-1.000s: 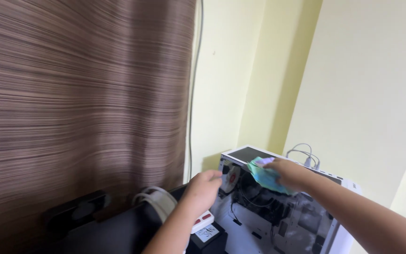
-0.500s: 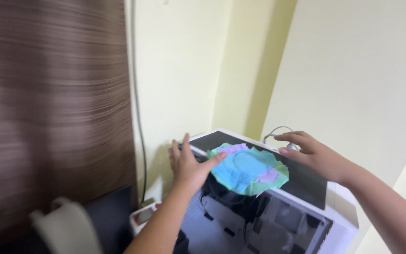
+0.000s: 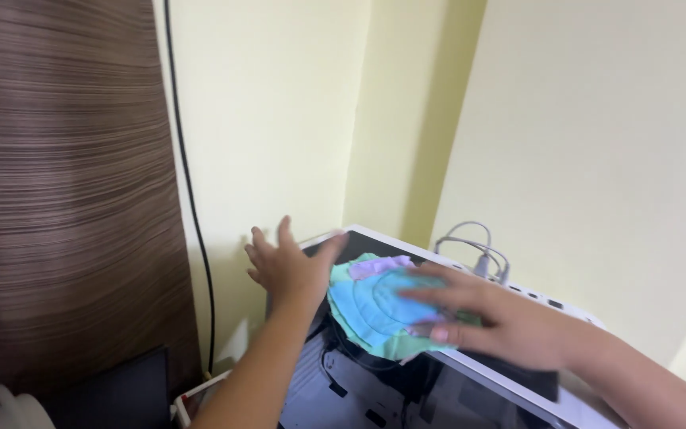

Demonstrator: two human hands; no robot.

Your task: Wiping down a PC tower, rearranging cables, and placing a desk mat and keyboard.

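Pressing flat, my right hand (image 3: pixel 494 322) lies palm-down on the cloth (image 3: pixel 379 306), fingers (image 3: pixel 430 295) stretched long and close together, not curled around anything; they pin the fabric to the surface rather than grip it, which I judge suits a wiping stroke. That cloth, a round patchwork of blue, green and lilac, sits spread on the dark top panel of the white computer case (image 3: pixel 518 381), near its left corner. My left hand (image 3: pixel 287 266) hovers just beside the cloth's left edge, fingers splayed wide and empty; whether its thumb touches the case edge I cannot tell, the hand being blurred. Grey cables (image 3: pixel 474 246) loop up behind the case. A black cord (image 3: pixel 188 183) runs down the pale yellow wall (image 3: pixel 597 159), and a brown striped curtain (image 3: pixel 57 199) hangs at far left
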